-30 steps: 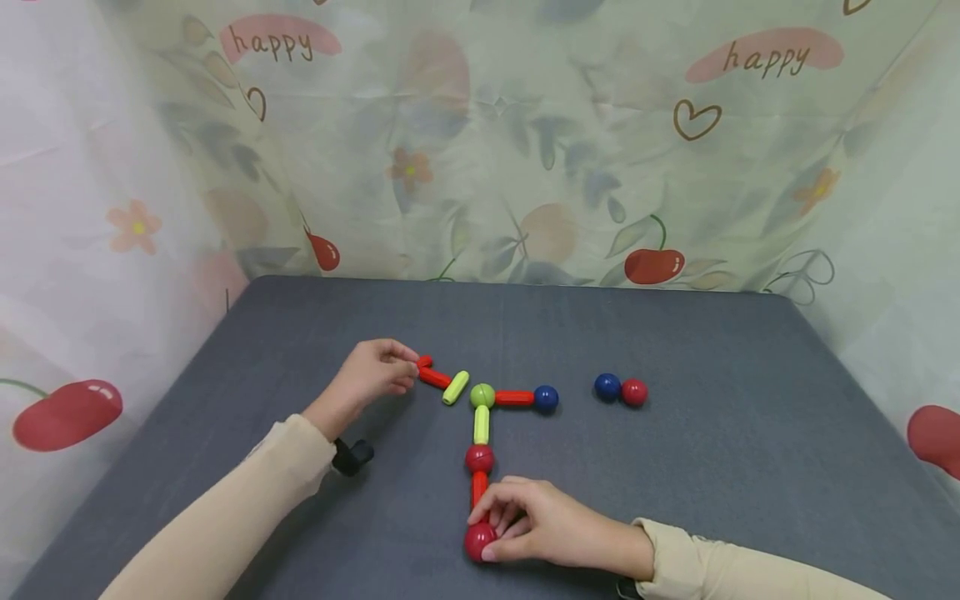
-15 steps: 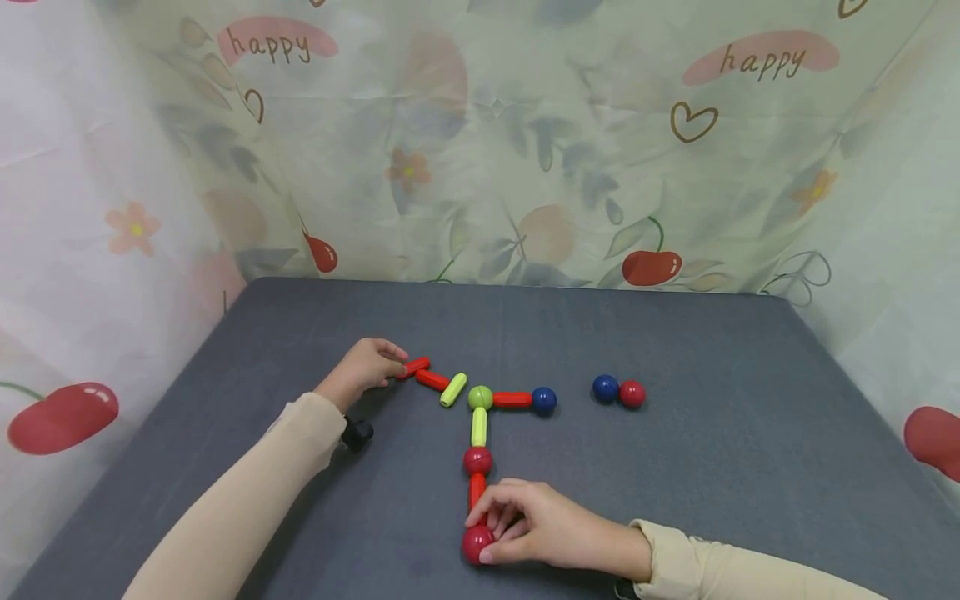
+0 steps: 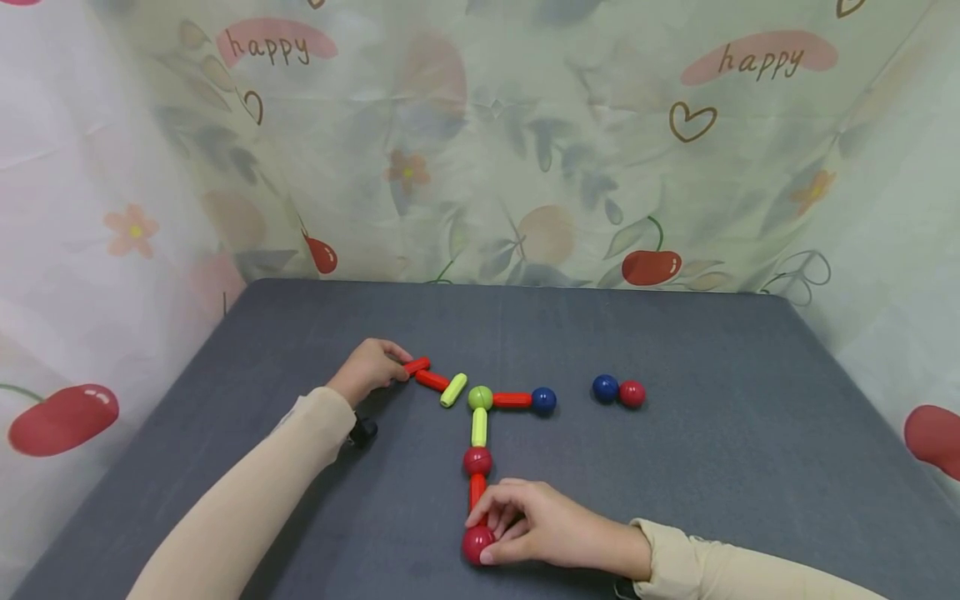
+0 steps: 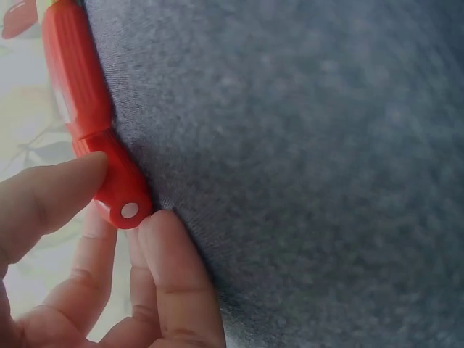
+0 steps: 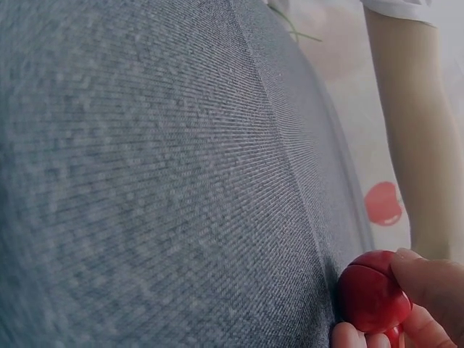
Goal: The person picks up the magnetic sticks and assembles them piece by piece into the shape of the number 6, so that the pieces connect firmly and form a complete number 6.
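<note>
In the head view my left hand pinches the near end of a red magnetic rod between thumb and fingers; the left wrist view shows a pale round spot on the end of this red rod. Its far end meets a second red rod, beside a yellow-green rod. My right hand holds a red ball at the near end of a line: red rod, another red ball, yellow-green rod, green ball. The right wrist view shows fingers on the held ball.
From the green ball a red rod runs right to a blue ball. Farther right a loose blue ball touches a red ball. All lie on a dark grey table with a patterned curtain behind.
My left hand has slid left along the red rod, uncovering more of it, then shifted slightly back right to its end. My right hand has stayed still on the red ball.
</note>
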A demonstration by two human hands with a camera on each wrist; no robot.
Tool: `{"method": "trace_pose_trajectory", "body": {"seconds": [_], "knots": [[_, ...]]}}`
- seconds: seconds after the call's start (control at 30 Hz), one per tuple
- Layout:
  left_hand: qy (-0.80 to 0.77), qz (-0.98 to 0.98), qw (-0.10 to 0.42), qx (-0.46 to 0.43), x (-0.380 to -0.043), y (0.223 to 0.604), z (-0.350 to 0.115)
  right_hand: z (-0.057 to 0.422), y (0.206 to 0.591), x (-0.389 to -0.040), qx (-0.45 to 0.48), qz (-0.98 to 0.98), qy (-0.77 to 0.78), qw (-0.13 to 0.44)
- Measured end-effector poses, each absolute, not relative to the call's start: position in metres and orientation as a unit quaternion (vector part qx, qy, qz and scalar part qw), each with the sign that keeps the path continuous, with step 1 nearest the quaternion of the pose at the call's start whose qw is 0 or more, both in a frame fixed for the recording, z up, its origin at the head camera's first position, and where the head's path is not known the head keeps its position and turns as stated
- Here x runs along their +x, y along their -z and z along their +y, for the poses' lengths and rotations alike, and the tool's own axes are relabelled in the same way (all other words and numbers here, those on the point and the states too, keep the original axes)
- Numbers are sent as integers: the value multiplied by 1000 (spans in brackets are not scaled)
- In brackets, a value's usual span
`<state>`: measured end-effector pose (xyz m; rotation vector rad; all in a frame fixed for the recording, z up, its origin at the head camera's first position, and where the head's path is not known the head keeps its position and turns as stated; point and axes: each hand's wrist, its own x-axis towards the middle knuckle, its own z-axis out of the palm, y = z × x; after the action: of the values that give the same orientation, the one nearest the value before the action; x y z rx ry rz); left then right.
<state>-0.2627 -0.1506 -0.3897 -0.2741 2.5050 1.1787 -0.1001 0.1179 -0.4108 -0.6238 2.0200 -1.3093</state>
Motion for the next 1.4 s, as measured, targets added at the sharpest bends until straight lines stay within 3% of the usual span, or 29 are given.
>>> {"method": "trace_pose_trajectory", "body": {"seconds": [0.37, 0.67, 1.17, 1.4], "knots": [[-488, 849, 183, -89, -252, 367, -146, 118, 410, -101, -232, 769, 498, 328], [-499, 853, 142, 51, -220, 340, -97, 120, 410, -101, -229, 763, 504, 333], [-351, 869, 192, 290, -187, 382, -36, 120, 414, -102, -247, 748, 518, 332], [-273, 873, 207, 346, -187, 388, -25, 120, 413, -101, -248, 747, 519, 332]]}}
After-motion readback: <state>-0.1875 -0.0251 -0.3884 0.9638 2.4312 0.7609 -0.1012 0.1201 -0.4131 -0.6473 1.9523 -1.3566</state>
